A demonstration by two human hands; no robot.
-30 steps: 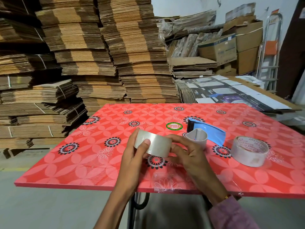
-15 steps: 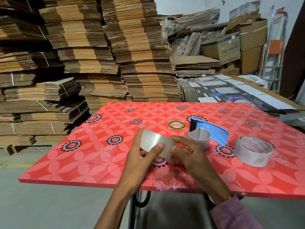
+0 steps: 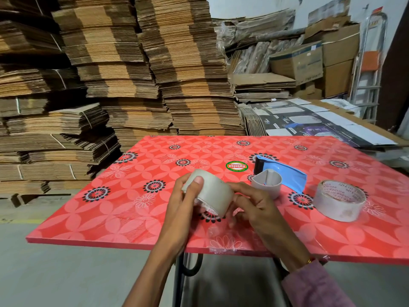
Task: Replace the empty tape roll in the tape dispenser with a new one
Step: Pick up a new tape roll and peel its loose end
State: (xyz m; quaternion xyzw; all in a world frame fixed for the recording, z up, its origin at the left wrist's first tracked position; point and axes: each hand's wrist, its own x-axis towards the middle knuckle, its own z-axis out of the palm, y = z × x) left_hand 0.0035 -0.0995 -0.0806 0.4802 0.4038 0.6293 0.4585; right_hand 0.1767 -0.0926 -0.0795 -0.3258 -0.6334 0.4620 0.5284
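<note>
Both hands grip one tape roll (image 3: pixel 210 192): left hand (image 3: pixel 184 202) thumb on top, right hand (image 3: pixel 254 207) alongside. Beyond the right hand lies the dispenser (image 3: pixel 281 176).

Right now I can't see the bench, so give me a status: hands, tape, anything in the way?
Both hands, left hand and right hand, hold the new tape roll above the table. Blue dispenser lies unloaded behind. Nothing blocking.

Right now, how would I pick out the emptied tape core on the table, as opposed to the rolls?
On the red floral table, look just beyond the right hand, in front of the blue tape dispenser. The empty core is a thin grey ring squashed out of round, unlike the thick roll lying to the right or the held roll.
</note>
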